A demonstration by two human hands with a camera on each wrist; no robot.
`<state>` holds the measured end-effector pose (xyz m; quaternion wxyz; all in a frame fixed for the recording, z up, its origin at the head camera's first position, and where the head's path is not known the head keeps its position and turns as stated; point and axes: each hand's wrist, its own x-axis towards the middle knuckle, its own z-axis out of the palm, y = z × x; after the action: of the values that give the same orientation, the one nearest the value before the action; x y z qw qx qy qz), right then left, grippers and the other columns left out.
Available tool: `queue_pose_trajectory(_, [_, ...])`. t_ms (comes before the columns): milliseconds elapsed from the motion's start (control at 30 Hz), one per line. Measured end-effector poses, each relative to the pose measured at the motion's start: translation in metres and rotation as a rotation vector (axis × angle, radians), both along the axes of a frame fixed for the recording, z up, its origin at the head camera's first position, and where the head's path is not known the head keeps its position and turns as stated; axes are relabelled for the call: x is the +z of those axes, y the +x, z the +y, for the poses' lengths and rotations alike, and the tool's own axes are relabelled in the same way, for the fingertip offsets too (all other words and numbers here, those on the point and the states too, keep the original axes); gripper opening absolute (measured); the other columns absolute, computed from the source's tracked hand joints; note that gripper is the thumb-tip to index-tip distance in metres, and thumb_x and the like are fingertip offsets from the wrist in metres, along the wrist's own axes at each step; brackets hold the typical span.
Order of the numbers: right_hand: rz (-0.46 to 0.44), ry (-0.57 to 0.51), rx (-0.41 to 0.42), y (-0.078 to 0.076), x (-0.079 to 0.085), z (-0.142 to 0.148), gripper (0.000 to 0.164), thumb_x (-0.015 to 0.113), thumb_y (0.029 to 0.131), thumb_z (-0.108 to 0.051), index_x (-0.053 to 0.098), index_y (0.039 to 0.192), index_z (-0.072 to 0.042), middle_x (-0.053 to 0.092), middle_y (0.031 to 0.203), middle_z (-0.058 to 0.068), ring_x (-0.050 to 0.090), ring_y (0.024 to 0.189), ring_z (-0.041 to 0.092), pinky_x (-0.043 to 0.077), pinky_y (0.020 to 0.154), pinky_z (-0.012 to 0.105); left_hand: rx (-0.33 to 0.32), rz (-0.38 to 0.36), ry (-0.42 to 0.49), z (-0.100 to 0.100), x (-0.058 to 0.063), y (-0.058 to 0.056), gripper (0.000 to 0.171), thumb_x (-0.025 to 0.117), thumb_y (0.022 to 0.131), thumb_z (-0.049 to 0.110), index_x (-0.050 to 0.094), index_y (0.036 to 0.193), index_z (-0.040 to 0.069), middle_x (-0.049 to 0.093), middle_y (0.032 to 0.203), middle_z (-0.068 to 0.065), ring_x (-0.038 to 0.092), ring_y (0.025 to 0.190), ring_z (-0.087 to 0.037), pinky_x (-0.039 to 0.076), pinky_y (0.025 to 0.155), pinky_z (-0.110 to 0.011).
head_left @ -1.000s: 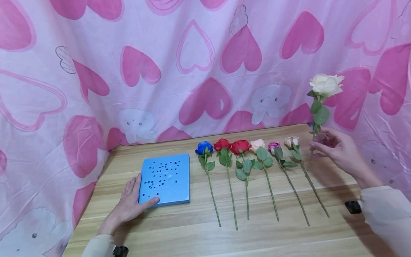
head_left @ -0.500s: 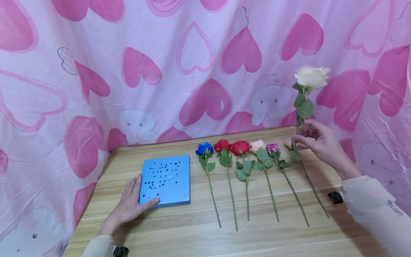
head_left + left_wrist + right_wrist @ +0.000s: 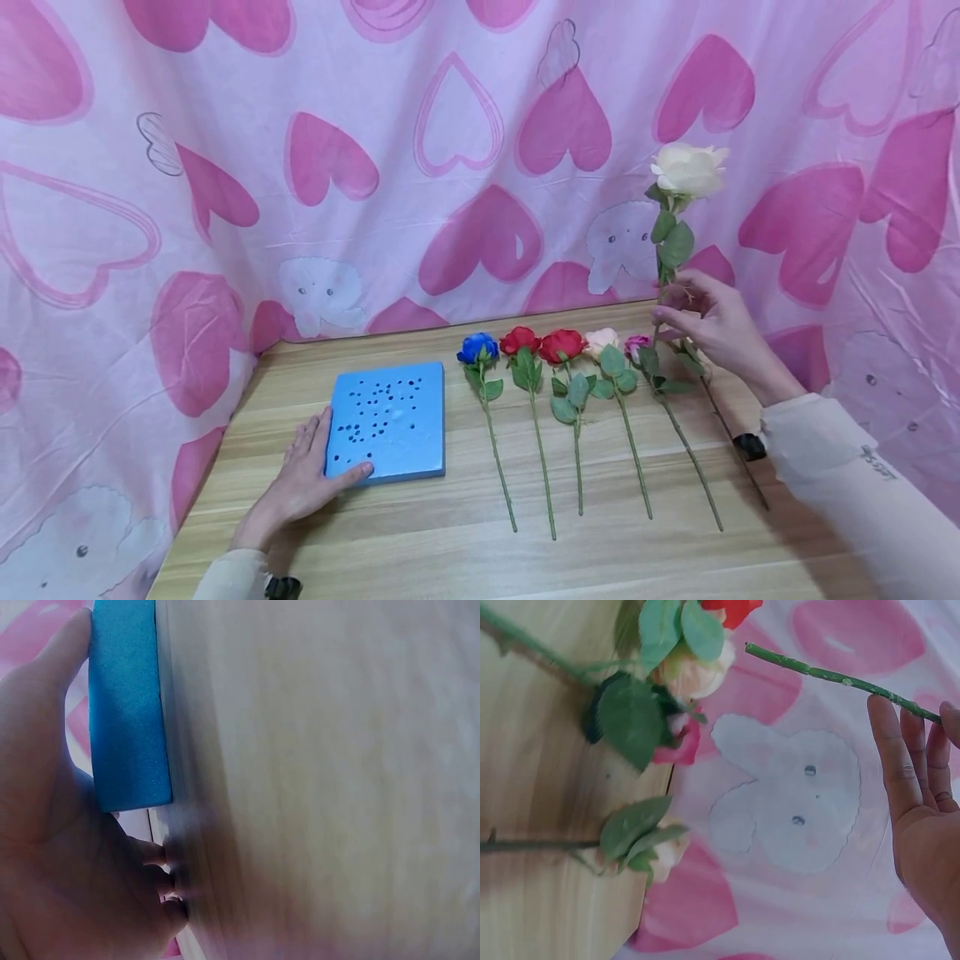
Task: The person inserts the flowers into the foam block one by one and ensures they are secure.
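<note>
My right hand (image 3: 708,325) pinches a white rose (image 3: 688,170) by its green stem, flower up, above the right side of the table. In the right wrist view the cut end of that stem (image 3: 810,671) sticks out past my fingertips. With straight fingers along its left side and the thumb on its front edge, my left hand (image 3: 303,479) steadies a flat blue foam block (image 3: 427,442). Many small holes dot the block's top. The left wrist view shows the foam block (image 3: 127,712) edge-on beside my palm.
To the right of the block lie a blue rose (image 3: 477,347), two red ones (image 3: 562,343), a pale pink one (image 3: 600,342), a magenta one (image 3: 637,348), and another rose (image 3: 690,360) partly behind my right hand. A pink heart-print curtain (image 3: 337,233) hangs behind the table.
My right hand has moved left with the white rose, from beyond the row's right end to over the rightmost flowers. The left hand and the foam block have stayed put.
</note>
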<state>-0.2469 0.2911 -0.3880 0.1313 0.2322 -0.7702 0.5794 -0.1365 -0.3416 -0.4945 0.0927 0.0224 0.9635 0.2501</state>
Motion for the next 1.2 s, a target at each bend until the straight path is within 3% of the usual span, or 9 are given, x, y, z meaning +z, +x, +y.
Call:
queue_pose_trajectory(167, [-0.023,-0.013,0.041,-0.003,0.005,-0.016,0.031,0.074,0.102,0.010,0.068,0.131,0.000,0.074,0.099,0.019,0.082,0.087,0.016,0.069,0.069,0.040,0.001,-0.010,-0.018,0.001,0.001,-0.001,0.133,0.073,0.096,0.072,-0.006,0.177,0.003,-0.002,0.180,-0.040,-0.004,0.164,-0.066,0.004,0.125,-0.087])
queue_pose_trajectory(300, [-0.022,0.029,-0.013,-0.005,0.008,-0.030,0.027,0.076,0.103,0.006,0.068,0.127,-0.002,0.074,0.099,0.010,0.081,0.086,0.014,0.069,0.071,0.037,0.003,-0.008,-0.013,0.001,0.000,-0.001,0.133,0.073,0.096,0.073,-0.006,0.177,0.003,-0.002,0.180,-0.040,-0.005,0.164,-0.066,0.003,0.126,-0.086])
queue_pose_trajectory(533, [-0.030,-0.008,0.040,-0.013,0.009,-0.054,0.031,0.074,0.103,0.009,0.066,0.132,0.005,0.070,0.100,0.021,0.081,0.088,0.018,0.070,0.072,0.043,0.004,-0.007,-0.006,0.001,0.001,-0.002,0.134,0.073,0.096,0.073,-0.006,0.178,0.003,-0.003,0.180,-0.040,-0.006,0.164,-0.065,0.002,0.127,-0.085])
queue_pose_trajectory(767, [-0.038,0.010,0.040,-0.018,0.011,-0.072,0.029,0.075,0.102,0.008,0.066,0.129,0.003,0.072,0.100,0.022,0.081,0.086,0.018,0.070,0.071,0.042,0.011,-0.006,0.003,0.000,-0.002,0.000,0.135,0.073,0.095,0.075,-0.006,0.177,0.003,-0.004,0.180,-0.039,-0.007,0.165,-0.064,0.000,0.127,-0.084])
queue_pose_trajectory(1000, [-0.053,-0.007,0.104,-0.024,0.012,-0.087,0.028,0.075,0.103,0.006,0.064,0.129,0.003,0.070,0.101,0.023,0.080,0.087,0.027,0.070,0.072,0.045,0.021,-0.016,-0.010,0.000,-0.005,0.001,0.136,0.072,0.094,0.077,-0.007,0.177,0.004,-0.004,0.180,-0.039,-0.007,0.165,-0.065,0.000,0.127,-0.084])
queue_pose_trajectory(1200, [-0.065,-0.019,0.137,-0.027,0.014,-0.100,0.029,0.077,0.103,0.001,0.065,0.129,0.000,0.072,0.104,0.026,0.082,0.088,0.024,0.070,0.076,0.051,0.020,-0.008,-0.008,0.001,-0.004,0.000,0.136,0.072,0.094,0.077,-0.007,0.178,0.004,-0.004,0.181,-0.038,-0.007,0.165,-0.063,-0.001,0.127,-0.084])
